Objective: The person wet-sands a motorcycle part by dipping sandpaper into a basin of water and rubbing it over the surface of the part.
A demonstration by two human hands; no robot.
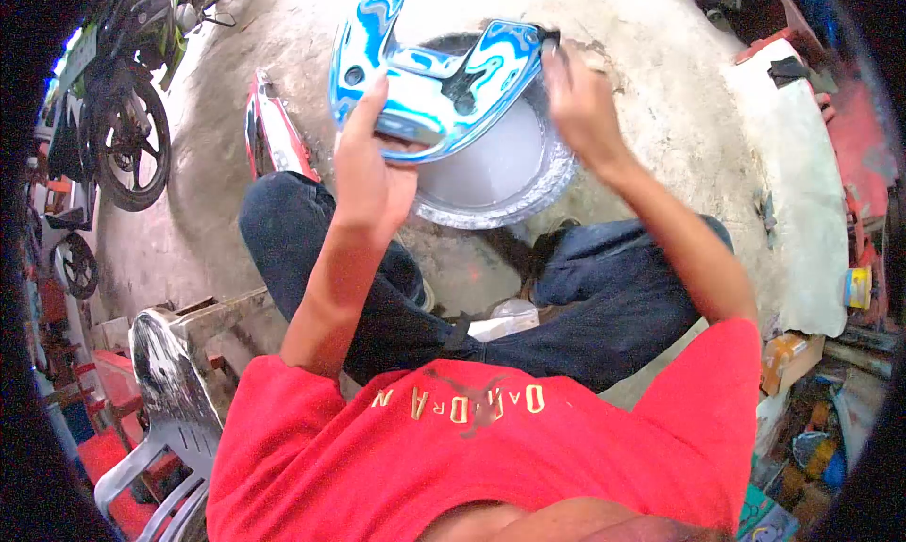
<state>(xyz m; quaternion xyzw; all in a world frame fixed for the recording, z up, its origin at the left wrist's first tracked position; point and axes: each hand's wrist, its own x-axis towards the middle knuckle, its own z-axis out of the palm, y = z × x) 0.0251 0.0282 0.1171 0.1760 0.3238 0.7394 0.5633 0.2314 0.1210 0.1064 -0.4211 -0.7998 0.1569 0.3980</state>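
Note:
A glossy blue and white U-shaped panel (415,94) is held up over a round basin (538,198) of cloudy liquid. My left hand (370,165) grips the panel's lower left part, its thumb lying on the face. At the panel's upper right tip is my right hand (583,103), fingers bent together around something small and dark that I cannot make out. The basin stands on the floor between my knees, partly hidden by the panel.
A red and white panel (278,136) lies on the floor left of the basin. Motorcycles with a black wheel (132,141) stand at the far left. A grey plastic chair (170,382) is at lower left, a cardboard box (791,361) at right.

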